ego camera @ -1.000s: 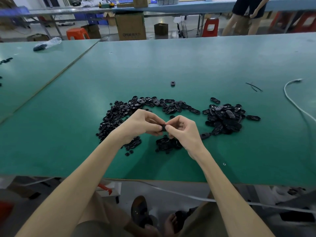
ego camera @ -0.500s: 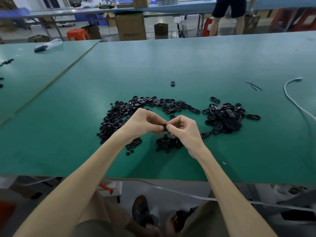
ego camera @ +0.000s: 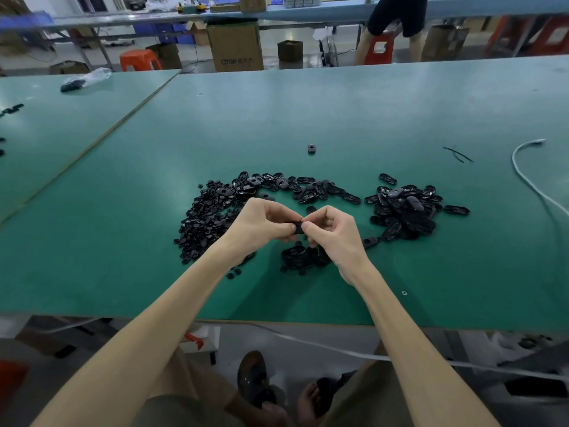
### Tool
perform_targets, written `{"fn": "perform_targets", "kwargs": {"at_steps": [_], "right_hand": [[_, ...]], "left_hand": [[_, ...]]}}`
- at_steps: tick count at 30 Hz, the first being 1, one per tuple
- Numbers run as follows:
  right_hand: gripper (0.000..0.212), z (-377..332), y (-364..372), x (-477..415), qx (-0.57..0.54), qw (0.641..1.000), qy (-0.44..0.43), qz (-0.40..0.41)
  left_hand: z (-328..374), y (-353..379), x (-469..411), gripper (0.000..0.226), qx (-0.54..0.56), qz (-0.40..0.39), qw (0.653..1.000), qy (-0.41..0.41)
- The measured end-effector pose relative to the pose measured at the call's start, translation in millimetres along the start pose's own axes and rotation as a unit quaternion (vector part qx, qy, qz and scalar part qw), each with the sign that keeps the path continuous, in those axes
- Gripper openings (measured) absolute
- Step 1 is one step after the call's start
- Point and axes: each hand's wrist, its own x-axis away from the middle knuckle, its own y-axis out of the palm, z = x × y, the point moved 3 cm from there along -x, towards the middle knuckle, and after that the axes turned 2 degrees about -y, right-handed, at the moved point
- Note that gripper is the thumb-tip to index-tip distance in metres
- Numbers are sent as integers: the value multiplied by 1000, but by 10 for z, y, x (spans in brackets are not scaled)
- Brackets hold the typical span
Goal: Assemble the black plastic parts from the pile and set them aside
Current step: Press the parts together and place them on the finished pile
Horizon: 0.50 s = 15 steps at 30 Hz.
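Black part [ego camera: 296,227] pinched by left hand [ego camera: 261,224], right hand [ego camera: 334,234]; green table [ego camera: 308,112], boxes [ego camera: 235,46] behind.

I read only "OTOR", printed dark on the front of the box [ego camera: 235,41] beyond the table [ego camera: 338,103]; the marks right after it are too blurred to read.
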Motion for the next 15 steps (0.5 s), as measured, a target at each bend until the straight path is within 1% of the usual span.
{"fn": "perform_targets", "kwargs": {"at_steps": [3, 4, 7, 9, 12, 15], "right_hand": [[3, 14, -6, 4, -23, 1000, -3, 14], [4, 14, -4, 2, -31, 999, -7, 22], [14, 20, -13, -13, -51, 997, -4, 57], [18, 35, -21, -20, -65, 996, 4, 67], [17, 31, 11, -30, -40, 998, -3, 40], [18, 35, 5, -55, 6, 999, 19, 35]], "left_hand": [[52, 5, -6, 18, 6, -4, 1000, 6], [81, -2, -20, 16, -3, 3, 1000, 10], [227, -12, -110, 10, -37, 56, 997, 43], [355, 47, -235, 8, -17, 75, 995, 59], [558, 298, -475, 10, 12, 52, 997, 58], [750, 677, -742, 12, 9, 0, 998, 58]]}}
